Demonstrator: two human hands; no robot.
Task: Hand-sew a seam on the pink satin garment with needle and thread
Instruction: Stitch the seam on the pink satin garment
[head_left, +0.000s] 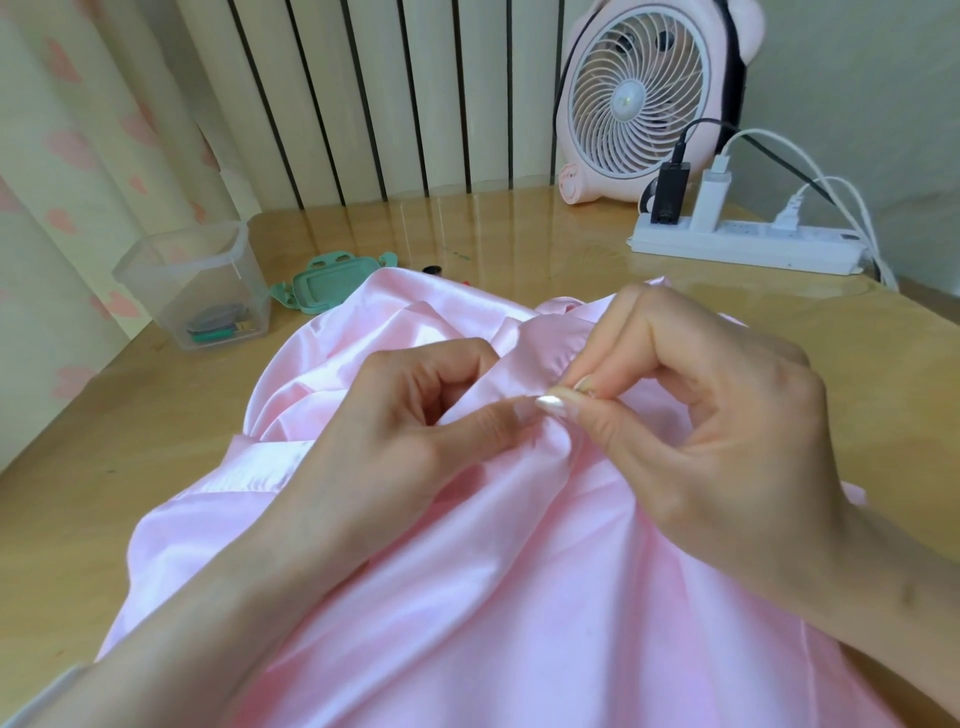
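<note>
Pink satin garment (467, 597) judged limp, slippery, best held at fold; left grip (415, 421) pinched there; right grip (701, 410) pinched alongside, needle unseen.

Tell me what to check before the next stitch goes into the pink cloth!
1. Cloth held steady: ok. The left hand pinches a fold of the pink satin garment.
2. Sewing hand in place: ok. The right hand pinches at the same fold, fingertips right beside the left thumb.
3. Needle gripped properly: cannot tell. It is too small or hidden between the fingertips.
4. Thread free of knots: cannot tell. No thread shows.
5. Cloth supported: ok. The garment lies spread on the table.
6. Cables clear of the cloth: ok. The power strip sits apart at the back right.
</note>
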